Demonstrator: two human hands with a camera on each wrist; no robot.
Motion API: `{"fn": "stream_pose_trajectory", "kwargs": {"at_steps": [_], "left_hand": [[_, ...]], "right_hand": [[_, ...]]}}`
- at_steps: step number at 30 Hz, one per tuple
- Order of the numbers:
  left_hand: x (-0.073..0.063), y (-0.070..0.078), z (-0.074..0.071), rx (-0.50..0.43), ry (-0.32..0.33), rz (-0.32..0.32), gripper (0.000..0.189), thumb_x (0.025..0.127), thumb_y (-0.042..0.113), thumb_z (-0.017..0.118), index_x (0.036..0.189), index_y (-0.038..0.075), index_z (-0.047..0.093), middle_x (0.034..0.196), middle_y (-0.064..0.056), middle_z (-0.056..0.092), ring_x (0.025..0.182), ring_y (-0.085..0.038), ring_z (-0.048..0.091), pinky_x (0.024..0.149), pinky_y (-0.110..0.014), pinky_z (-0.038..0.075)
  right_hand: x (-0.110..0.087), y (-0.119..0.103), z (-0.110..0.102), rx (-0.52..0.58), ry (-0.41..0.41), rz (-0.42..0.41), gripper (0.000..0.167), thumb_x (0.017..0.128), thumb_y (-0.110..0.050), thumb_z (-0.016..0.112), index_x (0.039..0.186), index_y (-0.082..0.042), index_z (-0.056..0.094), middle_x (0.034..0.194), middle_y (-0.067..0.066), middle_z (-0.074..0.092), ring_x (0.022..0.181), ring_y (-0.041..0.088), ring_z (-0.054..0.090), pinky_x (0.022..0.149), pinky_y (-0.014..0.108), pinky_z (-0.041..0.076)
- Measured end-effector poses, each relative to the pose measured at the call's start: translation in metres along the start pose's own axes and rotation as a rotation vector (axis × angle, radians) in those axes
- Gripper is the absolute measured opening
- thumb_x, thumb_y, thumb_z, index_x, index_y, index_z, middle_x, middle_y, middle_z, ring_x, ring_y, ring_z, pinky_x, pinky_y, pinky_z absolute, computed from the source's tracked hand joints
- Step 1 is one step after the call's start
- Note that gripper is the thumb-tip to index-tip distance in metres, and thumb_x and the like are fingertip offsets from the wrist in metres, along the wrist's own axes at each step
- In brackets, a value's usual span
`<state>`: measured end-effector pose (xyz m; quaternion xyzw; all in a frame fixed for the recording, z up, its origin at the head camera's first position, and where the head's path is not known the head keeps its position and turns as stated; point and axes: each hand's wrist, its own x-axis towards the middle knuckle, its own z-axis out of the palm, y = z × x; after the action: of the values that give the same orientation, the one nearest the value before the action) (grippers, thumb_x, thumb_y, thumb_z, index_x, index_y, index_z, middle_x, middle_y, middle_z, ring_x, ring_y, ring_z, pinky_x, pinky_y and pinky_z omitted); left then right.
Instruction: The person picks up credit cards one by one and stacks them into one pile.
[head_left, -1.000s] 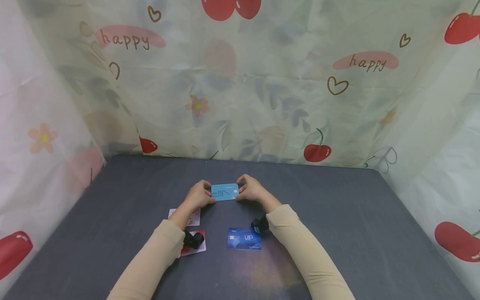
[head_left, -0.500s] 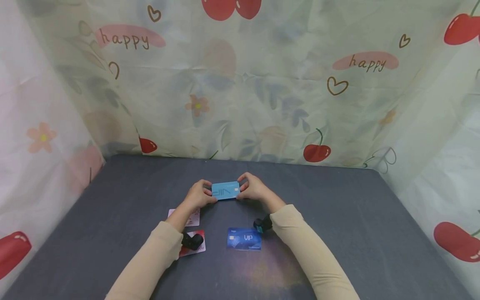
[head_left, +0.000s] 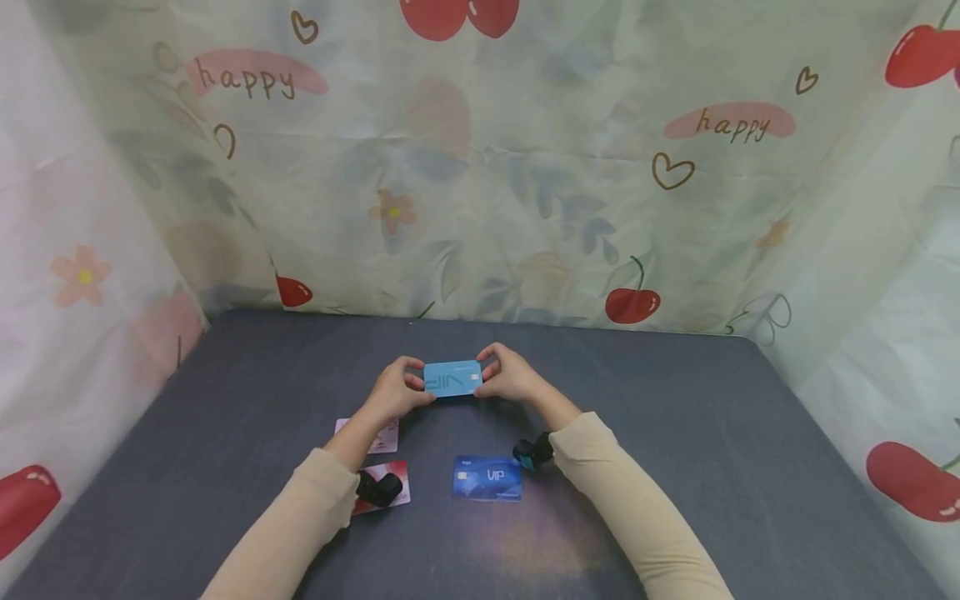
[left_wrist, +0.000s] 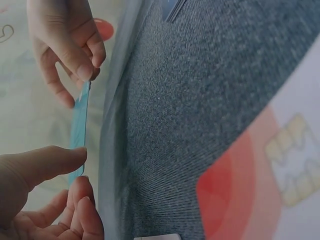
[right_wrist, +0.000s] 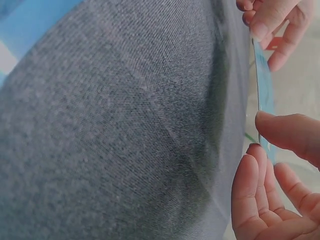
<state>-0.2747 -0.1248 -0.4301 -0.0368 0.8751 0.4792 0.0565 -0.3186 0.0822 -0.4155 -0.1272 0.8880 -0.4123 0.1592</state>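
Observation:
A light blue VIP card [head_left: 453,379] is held by both hands over the far middle part of the table, its lettering upside down in the head view. My left hand [head_left: 395,389] pinches its left end between thumb and fingers. At the opposite end, my right hand [head_left: 511,374] pinches the card the same way. Both wrist views show the thin card nearly edge-on, spanning between the two hands; the left thumb [left_wrist: 65,159] lies on one face near the corner. The right thumb [right_wrist: 285,129] presses on that same face at its own end.
A dark blue VIP card [head_left: 487,478] lies on the dark grey table [head_left: 645,433] in front. Under the left forearm are a red card [head_left: 397,478] and a pale pink card [head_left: 386,437], both partly hidden. A printed curtain [head_left: 487,167] encloses the table's back and sides.
Both hands have carried the light blue card slightly up and to the right in the head view. The right forearm has shifted outward, off the dark blue card. The other cards stay put.

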Motion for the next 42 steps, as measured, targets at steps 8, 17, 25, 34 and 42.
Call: {"fn": "stream_pose_trajectory", "kwargs": {"at_steps": [8, 17, 25, 34, 42], "left_hand": [[-0.006, 0.003, -0.001, 0.003, 0.012, 0.021, 0.053, 0.077, 0.009, 0.073, 0.124, 0.004, 0.048, 0.099, -0.016, 0.063, 0.084, -0.023, 0.059, 0.07, -0.029, 0.045], [-0.01, 0.006, -0.002, -0.005, 0.004, 0.034, 0.053, 0.077, 0.009, 0.073, 0.123, 0.004, 0.049, 0.096, -0.014, 0.064, 0.08, -0.021, 0.059, 0.068, -0.029, 0.045], [-0.014, 0.007, -0.003, -0.008, -0.013, 0.034, 0.053, 0.078, 0.01, 0.073, 0.125, 0.004, 0.048, 0.097, -0.014, 0.063, 0.078, -0.02, 0.058, 0.065, -0.027, 0.045], [-0.019, 0.008, -0.003, -0.011, -0.027, 0.036, 0.056, 0.076, 0.011, 0.074, 0.126, 0.006, 0.048, 0.096, -0.012, 0.063, 0.074, -0.016, 0.06, 0.065, -0.026, 0.046], [-0.022, 0.008, -0.002, -0.035, -0.044, 0.06, 0.056, 0.076, 0.01, 0.074, 0.126, 0.005, 0.047, 0.094, -0.012, 0.061, 0.074, -0.016, 0.061, 0.063, -0.026, 0.047]], "right_hand": [[-0.008, -0.002, -0.005, 0.037, -0.013, -0.025, 0.053, 0.074, -0.004, 0.074, 0.12, -0.006, 0.048, 0.092, 0.01, 0.059, 0.081, 0.018, 0.063, 0.071, 0.029, 0.05], [-0.014, -0.001, -0.007, 0.047, -0.029, -0.056, 0.054, 0.075, -0.005, 0.073, 0.121, -0.005, 0.047, 0.093, 0.01, 0.059, 0.082, 0.018, 0.064, 0.07, 0.029, 0.051], [-0.02, 0.0, -0.009, 0.043, -0.025, -0.071, 0.054, 0.075, -0.007, 0.074, 0.122, -0.006, 0.047, 0.094, 0.011, 0.059, 0.084, 0.018, 0.063, 0.07, 0.029, 0.051], [-0.028, 0.002, -0.01, 0.023, -0.029, -0.106, 0.054, 0.076, -0.01, 0.074, 0.123, -0.006, 0.046, 0.096, 0.011, 0.059, 0.085, 0.018, 0.063, 0.071, 0.03, 0.051], [-0.034, 0.006, -0.011, 0.032, -0.037, -0.134, 0.055, 0.077, -0.011, 0.074, 0.123, -0.003, 0.045, 0.098, 0.014, 0.06, 0.086, 0.018, 0.064, 0.073, 0.032, 0.053]]}}
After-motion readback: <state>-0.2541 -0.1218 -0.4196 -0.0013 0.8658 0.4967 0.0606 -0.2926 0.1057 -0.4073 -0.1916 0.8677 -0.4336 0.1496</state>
